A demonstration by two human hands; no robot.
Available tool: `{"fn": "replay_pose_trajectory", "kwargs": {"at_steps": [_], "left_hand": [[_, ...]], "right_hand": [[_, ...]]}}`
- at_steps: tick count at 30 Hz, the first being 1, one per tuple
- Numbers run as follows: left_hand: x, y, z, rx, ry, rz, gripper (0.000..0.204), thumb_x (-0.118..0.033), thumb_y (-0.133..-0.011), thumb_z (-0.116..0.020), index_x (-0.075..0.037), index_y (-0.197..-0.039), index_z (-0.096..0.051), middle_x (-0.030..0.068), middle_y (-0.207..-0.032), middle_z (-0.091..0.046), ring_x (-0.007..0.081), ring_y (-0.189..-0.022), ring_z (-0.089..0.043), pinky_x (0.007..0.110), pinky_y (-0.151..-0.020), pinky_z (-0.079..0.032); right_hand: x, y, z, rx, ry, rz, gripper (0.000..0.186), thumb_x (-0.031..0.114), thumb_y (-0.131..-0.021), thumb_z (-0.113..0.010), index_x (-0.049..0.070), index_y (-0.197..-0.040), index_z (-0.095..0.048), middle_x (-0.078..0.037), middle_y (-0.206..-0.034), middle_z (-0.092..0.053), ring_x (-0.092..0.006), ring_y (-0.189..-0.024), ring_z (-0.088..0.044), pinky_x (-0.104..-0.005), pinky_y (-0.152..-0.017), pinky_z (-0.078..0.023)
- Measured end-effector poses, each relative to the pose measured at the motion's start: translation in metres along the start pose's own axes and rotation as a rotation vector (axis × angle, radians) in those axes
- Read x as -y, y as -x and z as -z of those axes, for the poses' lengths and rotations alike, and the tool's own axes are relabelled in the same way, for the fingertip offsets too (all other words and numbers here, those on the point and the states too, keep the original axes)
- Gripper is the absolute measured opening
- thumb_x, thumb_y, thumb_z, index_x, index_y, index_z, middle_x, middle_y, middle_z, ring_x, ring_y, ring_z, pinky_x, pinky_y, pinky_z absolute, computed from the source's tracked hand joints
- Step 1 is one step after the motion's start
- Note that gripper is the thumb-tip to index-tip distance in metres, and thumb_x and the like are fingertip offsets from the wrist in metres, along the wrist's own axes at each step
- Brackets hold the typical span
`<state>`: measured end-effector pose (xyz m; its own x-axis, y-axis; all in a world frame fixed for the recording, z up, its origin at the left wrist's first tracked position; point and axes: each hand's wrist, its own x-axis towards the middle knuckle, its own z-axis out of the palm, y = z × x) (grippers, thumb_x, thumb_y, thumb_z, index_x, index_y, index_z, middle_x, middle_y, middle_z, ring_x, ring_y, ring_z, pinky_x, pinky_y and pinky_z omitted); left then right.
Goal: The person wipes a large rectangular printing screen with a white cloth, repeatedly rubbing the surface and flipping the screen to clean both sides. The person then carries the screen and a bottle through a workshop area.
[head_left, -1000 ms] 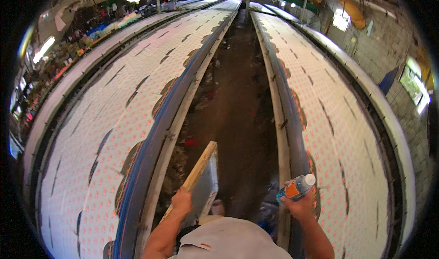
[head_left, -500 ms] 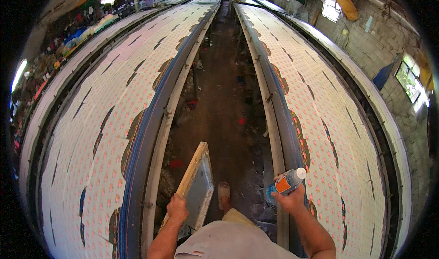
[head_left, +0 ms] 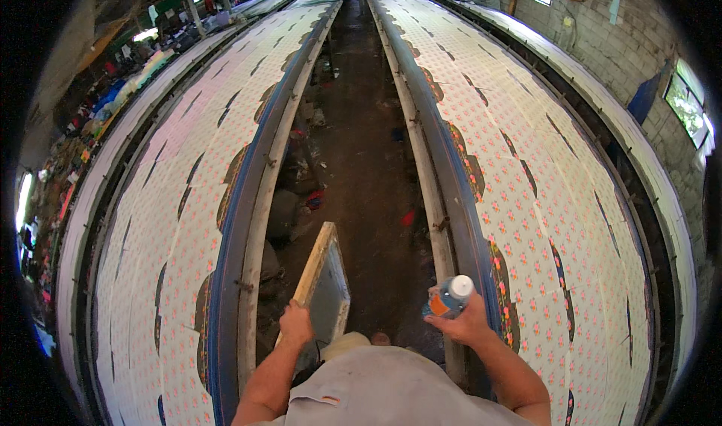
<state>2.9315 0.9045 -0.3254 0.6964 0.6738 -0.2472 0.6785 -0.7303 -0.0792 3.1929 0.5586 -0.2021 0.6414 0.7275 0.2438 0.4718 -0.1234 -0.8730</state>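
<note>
My left hand [head_left: 296, 324] is closed round the wooden edge of a printing screen [head_left: 316, 264], a rectangular frame with grey mesh that hangs tilted at my left side. On the other side, my right hand [head_left: 472, 324] grips a plastic bottle [head_left: 451, 297] with a white cap, an orange label and bluish contents. The bottle leans with its cap up toward me, over the inner edge of the right table. Palm and fingers hide part of it. The lower end of the screen is hidden by my arm and body.
Long tables flank me, covered with pale flower-printed fabric, left [head_left: 195, 223] and right [head_left: 519, 193], with dark scalloped borders. Wooden rails [head_left: 259, 223] with small pegs line the aisle. Between them runs a dark floor [head_left: 361, 140] with scattered scraps. A block wall [head_left: 602, 50] stands at right.
I have moved forward along the aisle; tables and floor scraps slide toward me. The bottle has turned, its cap now facing me more, and has shifted left. The screen stays in my left hand.
</note>
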Motion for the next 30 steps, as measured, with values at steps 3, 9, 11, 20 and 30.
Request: {"fn": "replay_pose_trajectory", "kwargs": {"at_steps": [3,9,11,20,30], "left_hand": [[-0.007,-0.082,0.012,-0.017,-0.103,-0.052,0.034,-0.011,-0.076,-0.087,-0.002,-0.107,-0.080,0.0196,-0.127,-0.059,0.0374,-0.113,-0.069,0.047,-0.085,-0.065],[-0.022,-0.231,0.059,-0.140,-0.121,-0.171,0.025,-0.012,-0.081,-0.083,-0.004,-0.105,-0.083,0.0160,-0.120,-0.068,0.0347,-0.111,-0.072,0.044,-0.088,-0.065],[-0.025,-0.282,0.070,-0.128,-0.159,-0.147,0.025,-0.013,-0.081,-0.083,-0.004,-0.105,-0.083,0.0146,-0.119,-0.069,0.0334,-0.112,-0.071,0.043,-0.088,-0.064],[-0.038,-0.456,0.179,-0.104,-0.156,-0.334,0.025,-0.016,-0.079,-0.083,-0.009,-0.104,-0.084,0.0136,-0.114,-0.071,0.0341,-0.118,-0.065,0.054,-0.112,-0.045],[-0.072,-0.670,0.252,-0.218,-0.179,-0.376,0.027,-0.019,-0.078,-0.084,-0.011,-0.104,-0.085,0.0152,-0.120,-0.072,0.0350,-0.127,-0.061,0.066,-0.123,-0.032]], "right_hand": [[-0.006,-0.059,-0.014,0.001,-0.034,0.005,0.076,0.032,-0.074,-0.101,0.007,-0.133,-0.059,-0.016,-0.121,-0.074,-0.0304,-0.113,-0.073,-0.0442,-0.098,-0.057],[-0.024,-0.183,-0.039,-0.055,-0.062,0.066,0.075,0.027,-0.075,-0.100,0.007,-0.134,-0.059,-0.016,-0.119,-0.073,-0.0308,-0.111,-0.072,-0.0439,-0.098,-0.057],[-0.027,-0.229,-0.045,-0.021,-0.052,0.067,0.075,0.026,-0.075,-0.100,0.006,-0.135,-0.059,-0.016,-0.120,-0.073,-0.0310,-0.112,-0.072,-0.0443,-0.099,-0.055],[-0.058,-0.431,-0.058,-0.006,-0.031,0.062,0.077,0.023,-0.076,-0.099,0.006,-0.137,-0.056,-0.015,-0.123,-0.071,-0.0285,-0.116,-0.070,-0.0430,-0.101,-0.054],[-0.131,-0.595,-0.020,-0.122,-0.109,-0.047,0.071,0.017,-0.073,-0.100,0.006,-0.132,-0.061,-0.010,-0.125,-0.074,-0.0234,-0.119,-0.071,-0.0418,-0.107,-0.053]]}}
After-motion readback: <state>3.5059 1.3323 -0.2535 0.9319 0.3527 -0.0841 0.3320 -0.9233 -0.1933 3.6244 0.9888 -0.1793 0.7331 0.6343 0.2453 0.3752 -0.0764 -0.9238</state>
